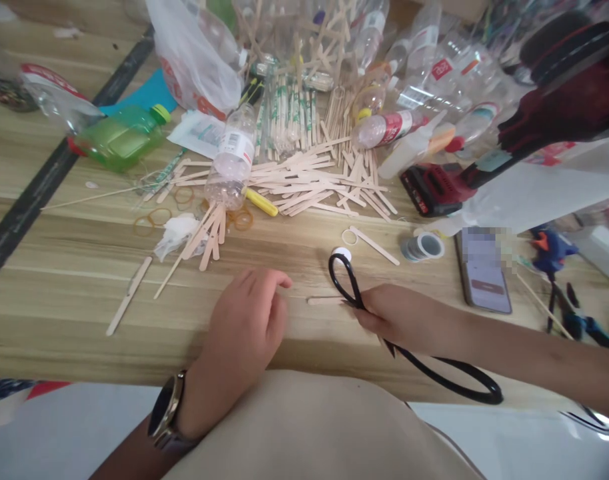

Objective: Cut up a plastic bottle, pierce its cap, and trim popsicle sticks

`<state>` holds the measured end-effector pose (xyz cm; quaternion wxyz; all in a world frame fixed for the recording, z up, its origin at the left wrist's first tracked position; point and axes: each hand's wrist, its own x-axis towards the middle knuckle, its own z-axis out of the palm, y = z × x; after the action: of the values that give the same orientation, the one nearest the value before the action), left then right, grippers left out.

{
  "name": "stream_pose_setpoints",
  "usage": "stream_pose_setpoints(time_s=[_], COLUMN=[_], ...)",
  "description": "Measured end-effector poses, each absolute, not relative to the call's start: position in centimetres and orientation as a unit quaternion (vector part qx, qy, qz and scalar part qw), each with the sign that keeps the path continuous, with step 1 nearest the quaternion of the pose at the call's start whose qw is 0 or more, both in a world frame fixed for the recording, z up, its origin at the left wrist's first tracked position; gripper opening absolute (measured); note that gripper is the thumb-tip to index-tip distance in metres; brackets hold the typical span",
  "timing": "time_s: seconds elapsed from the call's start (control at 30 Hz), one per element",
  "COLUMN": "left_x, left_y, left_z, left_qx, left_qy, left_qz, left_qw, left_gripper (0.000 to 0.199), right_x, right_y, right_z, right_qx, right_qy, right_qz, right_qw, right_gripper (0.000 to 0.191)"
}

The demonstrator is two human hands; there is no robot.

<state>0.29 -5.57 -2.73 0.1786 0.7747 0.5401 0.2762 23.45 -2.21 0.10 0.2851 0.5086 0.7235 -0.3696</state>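
Note:
My right hand (399, 317) is closed around a pair of scissors (464, 379) with big black looped handles. One loop points up and left, the other down and right; the blades are mostly hidden by my fingers. Under the upper loop lies a wooden craft stick (325, 301), and a white bottle cap (341, 255) sits just behind it. My left hand (247, 320), a watch on its wrist, rests curled at the table's near side with nothing visible in its fingers. Left of it is a single craft stick (129, 297).
A clear bottle (232, 160) lies by a heap of craft sticks (314, 183). A yellow-handled tool (261, 202), rubber bands, a tape roll (423, 247), a phone (484, 270) and a red-black power tool (439, 190) surround the work area. A green bottle (124, 137) lies left.

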Motion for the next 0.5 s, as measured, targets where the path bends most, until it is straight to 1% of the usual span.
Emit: stream_pose_setpoints(time_s=[0.07,0.13,0.2,0.3,0.33,0.4,0.5], left_x=[0.8,1.5,2.2,3.0,3.3,3.6,3.9], left_y=[-5.6,-5.6,-5.5,-5.4,-5.3,-5.1,-5.1], left_z=[-2.7,-2.6,-2.3,-1.7,-1.5,-1.2,-0.8], left_qx=[0.799,0.824,0.845,0.856,0.855,0.849,0.84], left_qy=[0.521,0.498,0.479,0.473,0.475,0.475,0.467], left_qz=[0.242,0.21,0.182,0.134,0.118,0.094,0.105], left_qw=[0.178,0.17,0.155,0.158,0.173,0.21,0.254], left_gripper=[0.02,0.018,0.022,0.024,0.023,0.023,0.026], right_x=[23.7,23.5,23.1,22.7,22.6,22.7,22.9], right_y=[-2.6,-2.9,-3.3,-4.1,-4.4,-5.0,-5.6], right_z=[0.1,0.5,1.0,1.5,1.7,1.9,2.1], right_qx=[0.515,0.517,0.513,0.481,0.466,0.437,0.417], right_qy=[0.731,0.748,0.778,0.83,0.844,0.867,0.892], right_qz=[-0.376,-0.355,-0.288,-0.149,-0.11,-0.062,-0.026], right_qw=[0.244,0.216,0.219,0.241,0.241,0.23,0.171], right_gripper=[0.033,0.032,0.027,0.012,0.011,0.017,0.022])
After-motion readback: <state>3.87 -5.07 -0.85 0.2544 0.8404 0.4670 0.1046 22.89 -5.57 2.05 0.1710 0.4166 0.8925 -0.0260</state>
